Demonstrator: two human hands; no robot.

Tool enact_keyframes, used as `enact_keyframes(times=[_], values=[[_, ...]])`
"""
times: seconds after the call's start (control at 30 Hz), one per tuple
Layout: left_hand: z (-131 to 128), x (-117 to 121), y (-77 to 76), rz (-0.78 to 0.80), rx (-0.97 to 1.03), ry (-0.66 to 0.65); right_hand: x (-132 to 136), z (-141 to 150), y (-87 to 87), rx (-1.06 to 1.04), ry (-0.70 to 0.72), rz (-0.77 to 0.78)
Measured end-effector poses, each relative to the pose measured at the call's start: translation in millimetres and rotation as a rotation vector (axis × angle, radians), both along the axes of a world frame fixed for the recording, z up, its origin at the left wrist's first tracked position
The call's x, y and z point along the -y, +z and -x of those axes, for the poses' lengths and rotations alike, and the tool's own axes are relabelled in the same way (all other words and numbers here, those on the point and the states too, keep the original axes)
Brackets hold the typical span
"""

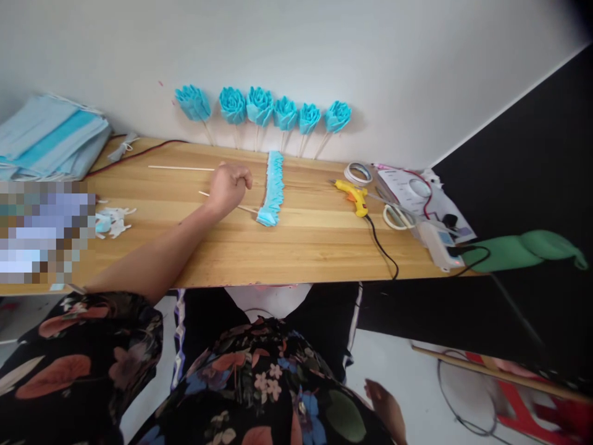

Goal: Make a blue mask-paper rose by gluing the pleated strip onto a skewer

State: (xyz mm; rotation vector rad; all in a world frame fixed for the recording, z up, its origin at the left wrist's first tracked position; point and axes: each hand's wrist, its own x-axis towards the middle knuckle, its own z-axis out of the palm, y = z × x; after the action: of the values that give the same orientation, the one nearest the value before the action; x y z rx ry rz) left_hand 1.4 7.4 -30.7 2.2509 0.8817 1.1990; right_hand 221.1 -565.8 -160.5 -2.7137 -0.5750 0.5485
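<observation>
My left hand (229, 187) rests on the wooden table (296, 247) with its fingers curled shut over a thin wooden stick (248, 209). The stick's far end lies at the near end of a folded strip of blue mask fabric (273, 188). A second, longer stick (180, 167) lies just behind the hand. Several finished blue fabric roses (259, 106) on sticks lean against the wall. My right hand (386, 411) hangs below the table edge beside my lap, its fingers out of sight.
A stack of blue face masks (49, 139) lies at the far left, small cut scraps (111, 221) nearer. A yellow glue gun (354, 196) with a black cord, tape rolls (359, 173), scissors (393, 213) and a power strip (440, 244) lie on the right.
</observation>
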Motion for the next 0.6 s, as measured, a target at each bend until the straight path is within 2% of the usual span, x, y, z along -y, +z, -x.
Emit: enact_keyframes(times=[0.07, 0.1, 0.2, 0.33, 0.4, 0.47, 0.53, 0.6], values=[[0, 2, 1.3, 0.033, -0.010, 0.002, -21, -23, -6.3, -0.060, -0.037, -0.039], [0, 2, 1.5, 0.044, -0.019, 0.005, -33, -32, -1.3, -0.020, -0.050, -0.046], [0, -1, 0.3, 0.047, -0.043, 0.011, -79, -46, 38.8, 0.198, 0.015, -0.173], [-2, -3, -2.3, -0.012, 0.000, -0.001, -163, -59, 101.1, 0.426, 0.201, -0.431], [-4, -1, -2.3, -0.045, 0.031, -0.015, -208, -72, 119.4, 0.489, 0.223, -0.526], [-5, 2, -1.3, -0.071, 0.037, -0.020, -252, -89, 128.8, 0.504, 0.263, -0.583], [-6, 5, 0.4, -0.087, 0.032, -0.017, -291, -106, 133.2, 0.503, 0.325, -0.526], [-5, 6, 2.0, -0.091, 0.027, -0.017, -324, -119, 136.0, 0.523, 0.407, -0.391]])
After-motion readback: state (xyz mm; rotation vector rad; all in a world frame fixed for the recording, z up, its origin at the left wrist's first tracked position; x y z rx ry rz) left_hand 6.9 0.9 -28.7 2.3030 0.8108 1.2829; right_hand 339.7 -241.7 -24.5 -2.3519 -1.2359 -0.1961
